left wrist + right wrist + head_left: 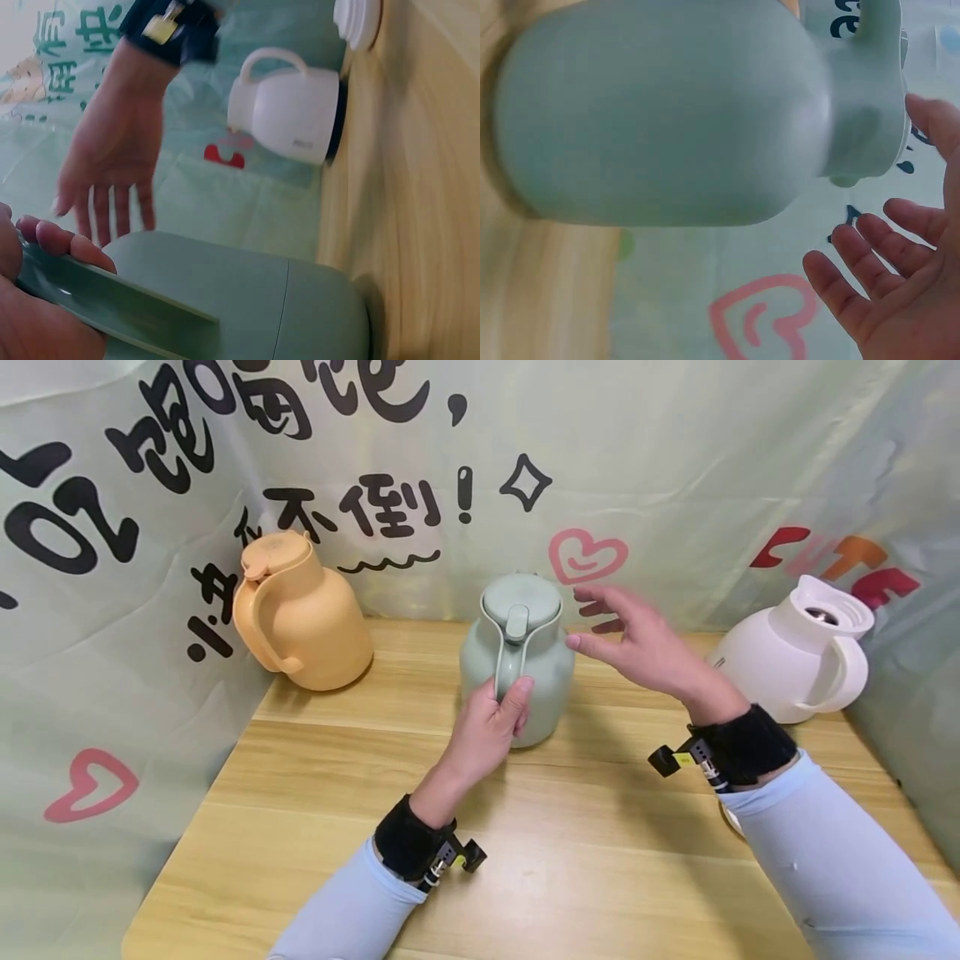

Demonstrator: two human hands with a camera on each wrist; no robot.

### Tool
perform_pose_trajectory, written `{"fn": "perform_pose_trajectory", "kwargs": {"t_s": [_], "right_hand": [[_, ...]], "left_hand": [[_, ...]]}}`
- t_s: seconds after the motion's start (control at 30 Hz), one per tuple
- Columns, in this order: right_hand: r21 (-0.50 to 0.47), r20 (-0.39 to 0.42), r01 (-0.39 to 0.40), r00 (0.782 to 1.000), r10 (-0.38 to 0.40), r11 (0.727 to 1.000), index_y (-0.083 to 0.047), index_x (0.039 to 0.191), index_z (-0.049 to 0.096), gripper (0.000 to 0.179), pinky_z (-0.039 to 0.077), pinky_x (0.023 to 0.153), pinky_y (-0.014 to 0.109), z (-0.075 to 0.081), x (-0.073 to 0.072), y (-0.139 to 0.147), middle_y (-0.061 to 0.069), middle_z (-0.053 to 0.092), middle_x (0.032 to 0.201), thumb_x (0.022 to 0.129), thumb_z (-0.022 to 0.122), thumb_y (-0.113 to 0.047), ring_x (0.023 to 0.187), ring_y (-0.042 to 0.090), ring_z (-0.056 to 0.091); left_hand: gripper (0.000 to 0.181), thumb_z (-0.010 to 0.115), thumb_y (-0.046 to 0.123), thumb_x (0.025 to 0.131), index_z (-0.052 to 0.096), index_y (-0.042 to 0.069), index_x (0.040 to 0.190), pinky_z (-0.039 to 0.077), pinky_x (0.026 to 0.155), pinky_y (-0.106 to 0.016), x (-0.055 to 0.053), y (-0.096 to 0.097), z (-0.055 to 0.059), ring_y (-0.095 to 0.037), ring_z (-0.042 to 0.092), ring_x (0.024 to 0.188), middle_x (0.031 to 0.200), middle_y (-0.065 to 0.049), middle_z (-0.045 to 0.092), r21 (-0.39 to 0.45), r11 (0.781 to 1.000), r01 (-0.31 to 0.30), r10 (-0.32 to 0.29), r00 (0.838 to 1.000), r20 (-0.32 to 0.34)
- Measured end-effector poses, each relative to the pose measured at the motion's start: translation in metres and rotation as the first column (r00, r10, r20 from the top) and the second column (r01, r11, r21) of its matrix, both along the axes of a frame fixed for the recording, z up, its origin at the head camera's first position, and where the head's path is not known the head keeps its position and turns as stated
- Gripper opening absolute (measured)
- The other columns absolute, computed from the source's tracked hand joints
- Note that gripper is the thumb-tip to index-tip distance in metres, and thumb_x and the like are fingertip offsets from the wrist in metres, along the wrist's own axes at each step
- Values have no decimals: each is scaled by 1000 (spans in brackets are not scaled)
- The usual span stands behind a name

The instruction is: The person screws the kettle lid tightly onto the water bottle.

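A green thermos jug (551, 681) stands upright on the wooden table, its round lid (522, 599) seated in the top and its handle facing me. My left hand (487, 727) grips that handle, fingers wrapped round it and thumb along its side. To the right of the lid, my right hand (637, 635) hovers with fingers spread and nothing in them. In the right wrist view its fingers (847, 289) are extended beside the jug's neck, with the thumb near the rim.
An orange thermos jug (330, 627) with its lid on stands at the back left. At the right is a white thermos jug (772, 652) with an uncovered mouth. A white round piece (356, 22) lies on the table, mostly behind my right forearm. Printed cloth (675, 460) walls the table's back and sides.
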State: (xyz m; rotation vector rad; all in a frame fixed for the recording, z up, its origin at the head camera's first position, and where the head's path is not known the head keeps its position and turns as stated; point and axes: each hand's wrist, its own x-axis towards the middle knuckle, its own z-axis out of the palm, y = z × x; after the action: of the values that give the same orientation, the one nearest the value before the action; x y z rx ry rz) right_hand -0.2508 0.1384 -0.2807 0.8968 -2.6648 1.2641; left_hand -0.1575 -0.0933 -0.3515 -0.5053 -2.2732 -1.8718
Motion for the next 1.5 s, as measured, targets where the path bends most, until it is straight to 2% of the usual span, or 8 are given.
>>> {"fn": "perform_pose_trajectory", "kwargs": {"t_s": [0.17,0.43,0.6,0.83,1.03,1.2,1.5], "right_hand": [[-5,33,28,999,-28,1000,-6,154,48,65,48,109,56,-22,2,3,16,56,149,100,76,-29,129,36,60],[-3,101,47,994,-47,999,-8,153,49,62,48,109,56,-52,9,7,13,58,146,101,74,-33,129,33,61],[31,149,57,987,-61,998,-8,152,50,62,48,109,55,-68,13,11,12,59,146,103,71,-39,129,32,61],[67,175,84,980,-95,994,-10,150,53,62,50,103,52,-82,17,16,10,63,141,103,69,-46,122,31,63],[70,167,98,980,-109,993,-10,148,56,59,50,100,49,-93,18,19,9,67,133,103,69,-46,114,28,65],[70,174,104,978,-115,992,-9,145,58,57,52,97,48,-99,20,22,7,71,126,103,68,-45,113,27,67],[83,186,115,974,-129,990,-8,143,60,55,53,92,46,-105,22,27,7,73,123,103,68,-46,111,26,69]], "left_hand": [[43,50,39,113,55,10,81,44,59,-28,-9,-17,-1,-20,52,62,68,-4,55,3,998,-65,65,998,1],[45,51,39,113,56,10,80,48,63,-29,-29,-47,-3,-21,55,63,68,-5,56,23,990,-138,138,990,9],[48,51,42,112,55,10,77,49,63,-29,-39,-70,-2,-20,56,62,67,-4,56,42,982,-185,184,983,19],[52,50,44,112,53,8,75,49,61,-27,-52,-97,-1,-17,55,59,65,-4,54,66,970,-233,232,972,26],[52,51,49,110,53,10,76,52,61,-24,-62,-114,0,-12,56,58,63,1,54,60,955,-292,290,956,32],[51,53,49,110,52,9,77,52,59,-24,-72,-127,-1,-11,54,57,63,2,51,111,946,-305,302,952,49],[51,56,51,108,52,10,77,52,60,-25,-84,-145,1,-12,53,57,62,3,51,130,930,-344,333,937,102]]}}
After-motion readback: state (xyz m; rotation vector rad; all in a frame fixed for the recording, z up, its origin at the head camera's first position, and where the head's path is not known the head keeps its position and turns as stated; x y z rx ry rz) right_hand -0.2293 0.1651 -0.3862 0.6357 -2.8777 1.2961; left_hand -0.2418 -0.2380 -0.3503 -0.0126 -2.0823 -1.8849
